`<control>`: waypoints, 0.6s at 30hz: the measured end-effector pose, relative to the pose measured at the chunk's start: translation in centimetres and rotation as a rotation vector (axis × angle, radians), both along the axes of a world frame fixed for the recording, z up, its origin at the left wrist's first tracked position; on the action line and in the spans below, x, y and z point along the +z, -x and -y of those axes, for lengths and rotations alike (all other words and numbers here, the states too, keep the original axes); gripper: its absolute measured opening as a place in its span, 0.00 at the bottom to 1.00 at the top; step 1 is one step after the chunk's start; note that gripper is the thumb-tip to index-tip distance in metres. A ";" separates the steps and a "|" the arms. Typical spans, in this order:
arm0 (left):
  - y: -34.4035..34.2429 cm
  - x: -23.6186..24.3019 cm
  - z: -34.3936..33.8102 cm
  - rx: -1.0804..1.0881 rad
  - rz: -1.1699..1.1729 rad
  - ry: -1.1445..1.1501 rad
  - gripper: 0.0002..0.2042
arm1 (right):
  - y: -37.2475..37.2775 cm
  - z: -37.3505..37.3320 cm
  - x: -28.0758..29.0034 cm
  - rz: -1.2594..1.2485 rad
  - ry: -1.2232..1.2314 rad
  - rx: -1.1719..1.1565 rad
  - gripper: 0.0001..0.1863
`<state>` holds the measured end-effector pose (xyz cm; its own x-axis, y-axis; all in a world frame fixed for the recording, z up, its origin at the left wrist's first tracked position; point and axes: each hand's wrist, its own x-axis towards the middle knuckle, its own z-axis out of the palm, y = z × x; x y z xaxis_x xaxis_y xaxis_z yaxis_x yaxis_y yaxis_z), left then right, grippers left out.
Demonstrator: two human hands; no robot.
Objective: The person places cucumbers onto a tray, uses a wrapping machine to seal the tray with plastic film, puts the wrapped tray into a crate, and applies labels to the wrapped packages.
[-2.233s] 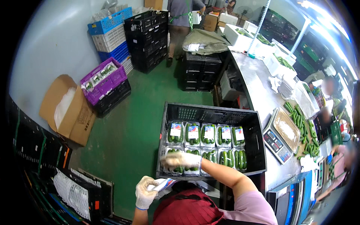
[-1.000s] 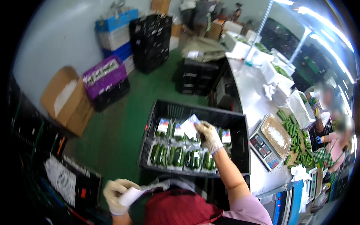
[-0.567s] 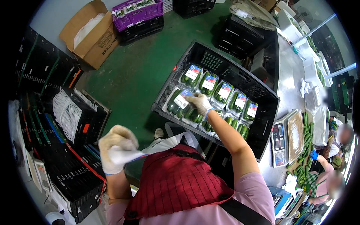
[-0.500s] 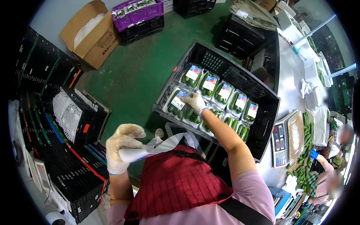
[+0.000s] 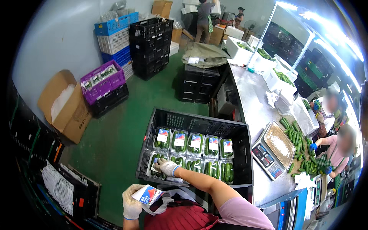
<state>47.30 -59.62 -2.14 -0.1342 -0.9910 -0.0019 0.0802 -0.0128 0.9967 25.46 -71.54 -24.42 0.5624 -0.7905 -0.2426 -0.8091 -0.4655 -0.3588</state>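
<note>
In a white knit glove, my left hand (image 5: pixel 132 200) is closed around a bundle of labels (image 5: pixel 147 194), blue, red and white, with a pale backing strip trailing from it. My right hand (image 5: pixel 167 167), also gloved, rests with fingers spread on the near-left clear pack of cucumbers (image 5: pixel 153 170), covering much of it. That pack lies in a black plastic crate (image 5: pixel 199 123) holding two rows of such packs. Across the far row, each cucumber pack (image 5: pixel 179 140) bears a label. In the near row, the packs right of my hand (image 5: pixel 212 170) show no label.
Right of the crate, a metal table (image 5: pixel 247 97) carries a scale (image 5: pixel 273 148) and loose cucumbers (image 5: pixel 293 134). Two co-workers stand beyond it. A cardboard box (image 5: pixel 67 107) and a purple crate (image 5: pixel 103 82) stand left. Stacked black crates (image 5: pixel 150 48) are farther back.
The view has swung up and to the right, bringing in more of the room. My right hand stays at the near-left packs, its fingers now spread flatter. My left hand still holds the labels.
</note>
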 end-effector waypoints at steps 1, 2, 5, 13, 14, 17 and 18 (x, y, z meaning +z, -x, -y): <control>0.0 -0.2 0.4 -0.071 -0.023 -0.054 0.08 | 0.4 0.6 1.7 -0.016 -0.129 -0.014 0.17; 0.5 0.2 0.6 -0.079 -0.023 -0.068 0.08 | 0.3 1.1 5.1 0.093 -0.290 -0.093 0.17; 1.4 0.7 1.2 -0.102 0.157 0.004 0.07 | 0.7 -1.2 11.5 0.832 -0.448 -0.197 0.28; 3.2 -1.3 1.0 -0.062 0.005 -0.046 0.16 | 1.6 -9.8 21.6 1.001 -0.521 -0.273 0.11; 3.5 -1.2 1.1 -0.078 -0.011 -0.045 0.16 | 1.6 -10.2 21.6 1.050 -0.514 -0.298 0.11; 3.7 -1.4 1.1 -0.151 0.013 -0.070 0.15 | 1.9 -10.9 21.9 1.146 -0.495 -0.347 0.09; 3.8 -1.5 1.1 -0.177 0.061 -0.066 0.14 | 2.4 -10.9 22.4 1.144 -0.489 -0.351 0.09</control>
